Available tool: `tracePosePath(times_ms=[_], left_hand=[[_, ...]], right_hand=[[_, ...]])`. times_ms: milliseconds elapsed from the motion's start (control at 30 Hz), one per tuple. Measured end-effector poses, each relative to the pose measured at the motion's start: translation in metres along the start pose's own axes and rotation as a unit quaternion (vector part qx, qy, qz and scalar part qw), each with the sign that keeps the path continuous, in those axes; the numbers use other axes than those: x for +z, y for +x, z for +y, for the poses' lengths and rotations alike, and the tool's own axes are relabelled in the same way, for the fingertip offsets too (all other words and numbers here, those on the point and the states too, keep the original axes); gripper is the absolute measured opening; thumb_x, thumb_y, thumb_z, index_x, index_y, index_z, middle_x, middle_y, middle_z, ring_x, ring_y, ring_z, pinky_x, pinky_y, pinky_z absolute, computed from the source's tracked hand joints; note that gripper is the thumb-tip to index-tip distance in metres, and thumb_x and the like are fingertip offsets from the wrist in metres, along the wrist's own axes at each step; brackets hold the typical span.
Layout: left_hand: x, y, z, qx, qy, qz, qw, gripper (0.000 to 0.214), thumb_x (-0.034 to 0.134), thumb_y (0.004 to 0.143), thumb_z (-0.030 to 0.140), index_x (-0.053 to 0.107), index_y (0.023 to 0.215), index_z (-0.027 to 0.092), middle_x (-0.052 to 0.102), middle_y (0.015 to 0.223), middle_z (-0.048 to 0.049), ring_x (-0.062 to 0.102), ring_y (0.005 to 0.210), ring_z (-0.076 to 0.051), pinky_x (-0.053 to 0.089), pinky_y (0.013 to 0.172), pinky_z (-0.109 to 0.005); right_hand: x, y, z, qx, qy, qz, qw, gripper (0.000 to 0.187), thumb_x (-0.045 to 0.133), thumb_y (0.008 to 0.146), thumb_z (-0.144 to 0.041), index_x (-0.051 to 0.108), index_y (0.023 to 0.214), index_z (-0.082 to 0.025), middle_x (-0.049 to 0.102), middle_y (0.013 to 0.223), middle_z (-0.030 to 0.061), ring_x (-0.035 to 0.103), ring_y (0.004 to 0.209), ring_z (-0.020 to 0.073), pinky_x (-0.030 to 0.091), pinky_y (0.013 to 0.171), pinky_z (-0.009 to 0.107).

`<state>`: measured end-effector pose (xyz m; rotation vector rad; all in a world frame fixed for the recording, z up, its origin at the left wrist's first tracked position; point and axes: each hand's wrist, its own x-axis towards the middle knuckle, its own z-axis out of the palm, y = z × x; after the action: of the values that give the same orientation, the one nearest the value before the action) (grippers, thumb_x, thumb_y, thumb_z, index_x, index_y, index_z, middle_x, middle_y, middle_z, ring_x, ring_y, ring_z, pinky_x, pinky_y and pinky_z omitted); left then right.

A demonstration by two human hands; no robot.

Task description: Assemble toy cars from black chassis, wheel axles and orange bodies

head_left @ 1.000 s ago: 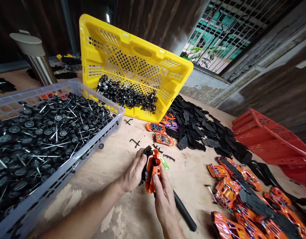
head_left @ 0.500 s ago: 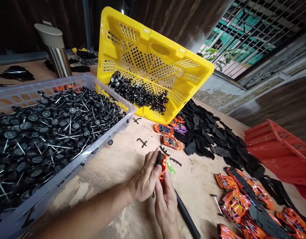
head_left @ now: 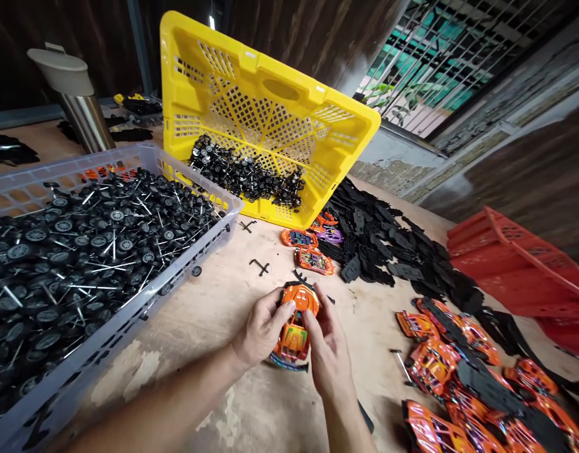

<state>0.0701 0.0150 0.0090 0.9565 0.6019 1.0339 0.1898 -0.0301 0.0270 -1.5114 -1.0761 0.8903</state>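
Note:
Between both hands is an orange toy car body [head_left: 295, 340], its top facing up, with a dark strip along its near end. My left hand [head_left: 263, 327] grips its left side, thumb across the top. My right hand [head_left: 327, 340] holds the right side, its thumb also on top. Just beyond the car, small black plastic pieces lie partly hidden behind it. Farther off sit an orange car body [head_left: 314, 261] and a purple one [head_left: 330, 234]. A black bar-like piece [head_left: 366, 418] shows beside my right forearm.
At left stands a clear crate [head_left: 195, 255] full of wheels on axles. A tilted yellow crate [head_left: 270, 63] holds more wheels. Black chassis parts [head_left: 383, 233] are heaped at right, near a red crate [head_left: 506, 270]. Orange car bodies [head_left: 433, 365] pile up at front right. A steel tumbler [head_left: 84, 119] stands behind.
The orange car has been turned from on edge to top up, and both hands now hold its sides. My right hand has shifted right. The camera view has swung slightly.

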Motion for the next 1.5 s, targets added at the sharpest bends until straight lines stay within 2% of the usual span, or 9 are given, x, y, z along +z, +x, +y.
tracePosePath(times_ms=[133,433,633,833,900,1000,1200,1300,1500], left_hand=[[0.003,0.000,-0.004,-0.010,-0.040,-0.015,0.999,0.026,0.056,0.091,0.040,0.058,0.103,0.017,0.064,0.097,-0.0050,0.060,0.092,-0.019,0.048,0.084,-0.028],[0.004,-0.004,-0.003,0.018,0.123,-0.091,0.988,0.021,0.049,0.094,0.034,0.055,0.106,0.019,0.064,0.102,-0.0061,0.060,0.094,-0.019,0.047,0.087,-0.028],[0.007,-0.007,-0.006,0.065,0.242,-0.094,0.964,0.028,0.053,0.086,0.017,0.055,0.114,0.019,0.064,0.108,-0.0081,0.060,0.101,-0.021,0.046,0.093,-0.031],[0.005,-0.007,-0.001,0.139,0.344,-0.050,0.927,0.019,0.051,0.087,0.019,0.059,0.105,0.019,0.066,0.098,-0.0100,0.062,0.094,-0.024,0.047,0.085,-0.034],[0.004,-0.007,0.000,0.142,0.355,-0.040,0.923,0.019,0.052,0.087,0.019,0.059,0.105,0.019,0.066,0.099,-0.0112,0.062,0.097,-0.026,0.047,0.087,-0.035],[0.002,-0.005,0.000,0.113,0.329,-0.029,0.937,0.018,0.052,0.088,0.021,0.059,0.104,0.018,0.066,0.097,-0.0106,0.062,0.097,-0.026,0.047,0.089,-0.036],[0.000,0.000,-0.003,0.003,0.130,-0.036,0.991,0.020,0.054,0.090,0.028,0.056,0.108,0.019,0.065,0.107,-0.0079,0.063,0.100,-0.022,0.049,0.090,-0.031],[0.002,-0.002,-0.003,0.002,0.112,-0.048,0.993,0.024,0.058,0.089,0.026,0.055,0.111,0.019,0.064,0.110,-0.0070,0.062,0.104,-0.021,0.048,0.094,-0.030],[0.004,-0.002,0.002,0.066,0.215,-0.059,0.973,0.022,0.053,0.091,0.022,0.060,0.111,0.019,0.064,0.111,-0.0088,0.059,0.106,-0.023,0.046,0.097,-0.032]], right_hand=[[-0.007,0.011,-0.003,0.000,0.030,-0.023,0.999,0.029,0.067,0.082,-0.044,0.061,0.097,-0.019,0.066,0.094,0.0048,0.062,0.083,0.0186,0.053,0.075,0.031],[-0.015,0.013,-0.014,-0.120,-0.143,0.015,0.982,0.022,0.062,0.086,-0.040,0.057,0.092,-0.019,0.061,0.083,0.0019,0.058,0.074,0.0152,0.048,0.068,0.027],[-0.005,0.030,-0.027,-0.234,-0.281,0.097,0.926,0.040,0.041,0.097,-0.033,0.037,0.059,-0.023,0.038,0.057,-0.0040,0.039,0.052,0.0114,0.034,0.054,0.025],[-0.001,0.041,-0.038,-0.329,-0.464,-0.026,0.822,0.042,0.039,0.098,-0.035,0.049,0.060,-0.021,0.049,0.059,0.0010,0.044,0.055,0.0136,0.030,0.055,0.027],[0.004,0.046,-0.040,-0.343,-0.476,-0.046,0.808,0.044,0.036,0.099,-0.032,0.051,0.060,-0.020,0.050,0.058,0.0015,0.044,0.053,0.0134,0.028,0.054,0.027],[0.011,0.054,-0.039,-0.329,-0.456,-0.049,0.826,0.044,0.036,0.099,-0.031,0.052,0.059,-0.020,0.052,0.057,0.0020,0.046,0.054,0.0136,0.028,0.055,0.027],[0.001,0.055,-0.027,-0.228,-0.254,0.029,0.939,0.045,0.029,0.100,-0.038,0.045,0.062,-0.022,0.048,0.059,-0.0014,0.047,0.055,0.0127,0.034,0.054,0.025],[-0.002,0.047,-0.020,-0.230,-0.249,0.090,0.937,0.043,0.030,0.100,-0.035,0.038,0.060,-0.023,0.039,0.056,-0.0032,0.040,0.052,0.0121,0.032,0.052,0.026],[0.004,0.041,-0.012,-0.255,-0.254,0.112,0.926,0.040,0.031,0.099,-0.027,0.035,0.059,-0.023,0.038,0.056,-0.0027,0.040,0.053,0.0132,0.032,0.056,0.029]])
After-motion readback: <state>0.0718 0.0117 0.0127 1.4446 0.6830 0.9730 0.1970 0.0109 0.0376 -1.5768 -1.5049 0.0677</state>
